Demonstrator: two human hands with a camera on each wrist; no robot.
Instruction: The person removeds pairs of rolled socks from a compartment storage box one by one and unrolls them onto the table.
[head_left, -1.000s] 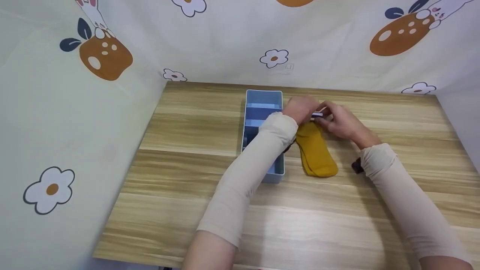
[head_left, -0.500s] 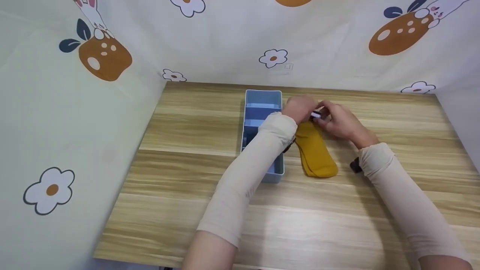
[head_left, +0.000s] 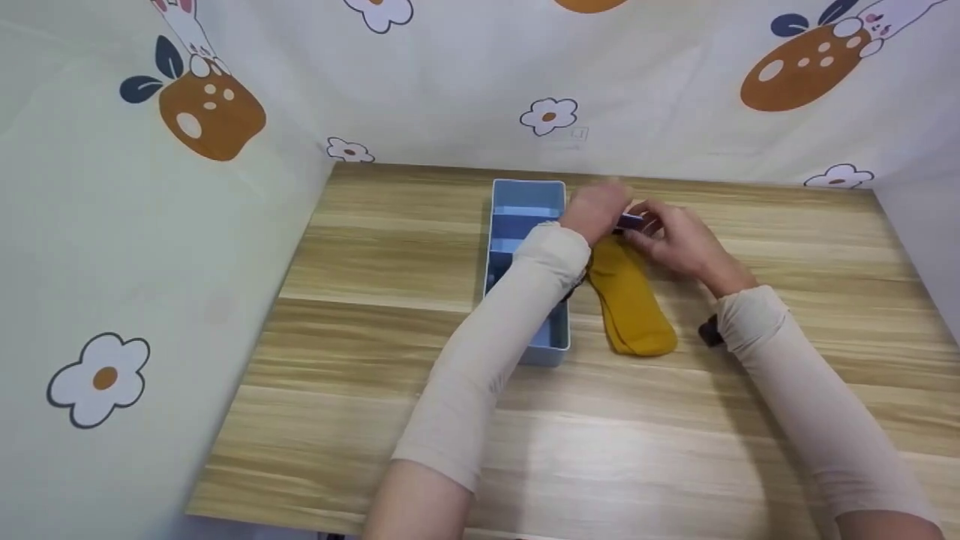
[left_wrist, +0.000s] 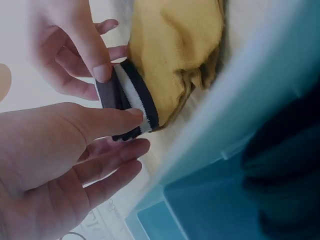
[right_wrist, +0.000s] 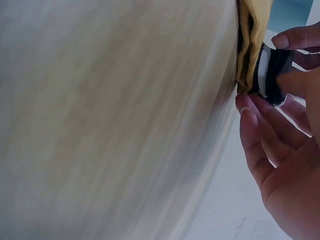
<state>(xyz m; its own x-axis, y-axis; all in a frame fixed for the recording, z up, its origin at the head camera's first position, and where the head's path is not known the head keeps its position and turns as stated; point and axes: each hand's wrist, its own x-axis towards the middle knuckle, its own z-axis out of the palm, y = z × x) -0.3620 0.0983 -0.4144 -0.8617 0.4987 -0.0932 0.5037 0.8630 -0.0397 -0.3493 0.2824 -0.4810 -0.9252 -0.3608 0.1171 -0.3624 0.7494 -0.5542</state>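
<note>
A mustard-yellow pair of socks [head_left: 636,307] lies on the table, with a dark cuff that has a white stripe [left_wrist: 131,95]. My left hand [left_wrist: 55,155] pinches one side of the cuff between thumb and fingers. On its other side, my right hand [head_left: 681,241] pinches the cuff as well, thumb on top in the left wrist view. From the right wrist view, the yellow fabric [right_wrist: 250,45] hangs beside the fingers of my right hand [right_wrist: 290,165]. In the head view my left hand [head_left: 598,208] hides part of the cuff.
Left of the socks stands a blue divided box [head_left: 527,196], partly covered by my left forearm. Something dark [left_wrist: 285,155] sits in one compartment. A patterned cloth wall [head_left: 450,82] borders the wooden table [head_left: 360,360] at the back and left.
My left hand has shifted slightly up and left, and the cuff edge between the hands has tilted and risen a little. The yellow part of the socks has barely moved.
</note>
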